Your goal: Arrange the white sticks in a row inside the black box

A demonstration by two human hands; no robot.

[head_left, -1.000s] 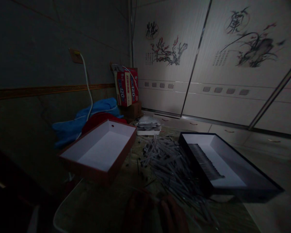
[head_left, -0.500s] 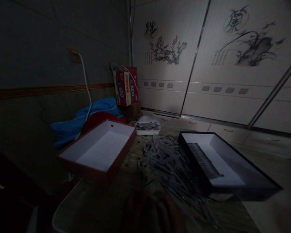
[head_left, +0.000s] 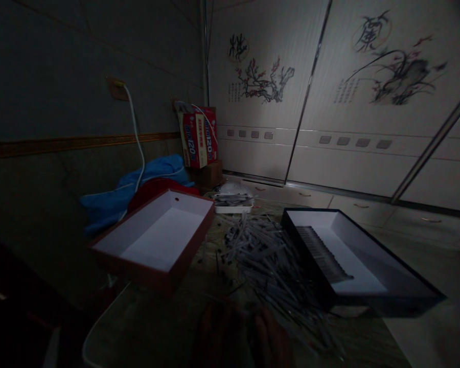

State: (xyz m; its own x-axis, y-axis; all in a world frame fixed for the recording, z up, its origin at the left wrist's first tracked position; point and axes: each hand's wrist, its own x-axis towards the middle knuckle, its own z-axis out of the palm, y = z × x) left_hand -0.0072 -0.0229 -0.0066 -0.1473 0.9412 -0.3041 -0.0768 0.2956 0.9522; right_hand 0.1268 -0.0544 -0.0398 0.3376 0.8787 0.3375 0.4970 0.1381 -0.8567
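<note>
My left hand [head_left: 213, 332] and my right hand [head_left: 270, 338] are close together at the near edge of the table, both in deep shadow. Their fingers are curled in towards each other; what they hold is too dark to name. Just beyond and to the right of them spreads a loose pile of thin, clear and grey plastic sticks [head_left: 266, 250]. A few small dark pieces [head_left: 224, 276] lie along its left side. In the dark-rimmed box [head_left: 368, 255] on the right, a neat row of similar slim sticks [head_left: 324, 254] rests against the left wall.
A red-brown box [head_left: 153, 237] with a bare white inside stands on the left. At the far end is a white tray [head_left: 233, 208] of more sticks. Behind are blue cloth [head_left: 157, 171], a red printed carton [head_left: 199, 135] and a hanging white cable [head_left: 135, 122].
My two hands have shifted slightly at the same spot, with the fingers still curled. The boxes and the pile look the same.
</note>
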